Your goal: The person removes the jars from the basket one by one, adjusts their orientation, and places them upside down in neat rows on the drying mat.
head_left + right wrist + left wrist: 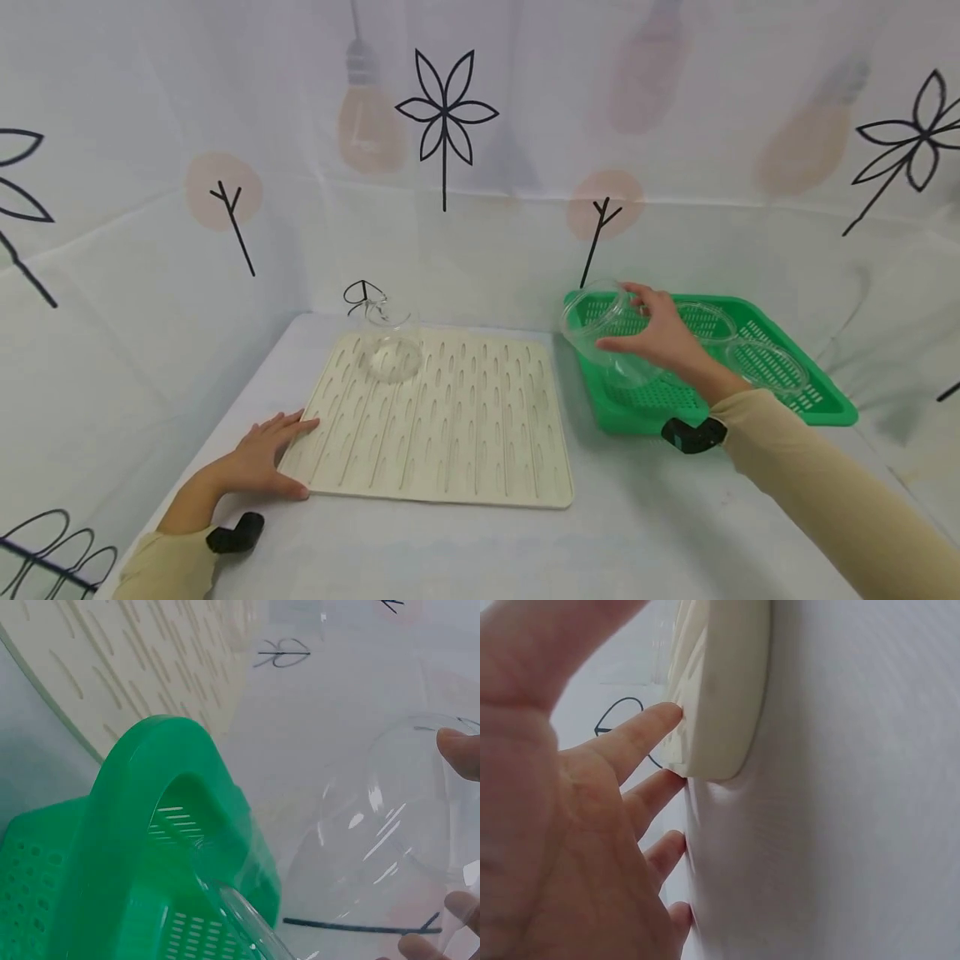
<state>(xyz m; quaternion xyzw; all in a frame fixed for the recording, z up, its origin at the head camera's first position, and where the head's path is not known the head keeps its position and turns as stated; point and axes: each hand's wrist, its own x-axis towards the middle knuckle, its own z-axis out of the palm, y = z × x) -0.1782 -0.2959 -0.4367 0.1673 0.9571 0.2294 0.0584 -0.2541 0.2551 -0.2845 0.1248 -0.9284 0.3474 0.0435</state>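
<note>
My right hand holds a clear round bowl by its rim, tilted above the left end of a green slotted basket. In the right wrist view the see-through bowl shows between spread fingertips. More clear round containers lie in the basket. My left hand rests at the left front edge of a cream ridged drying mat, fingers straight; in the left wrist view two fingertips touch the mat's corner. Another clear container stands at the mat's back left.
A white cloth with flower and light-bulb prints hangs behind and at the sides. The basket stands right of the mat, on a white tabletop. In the right wrist view, a clear rim juts up inside the basket.
</note>
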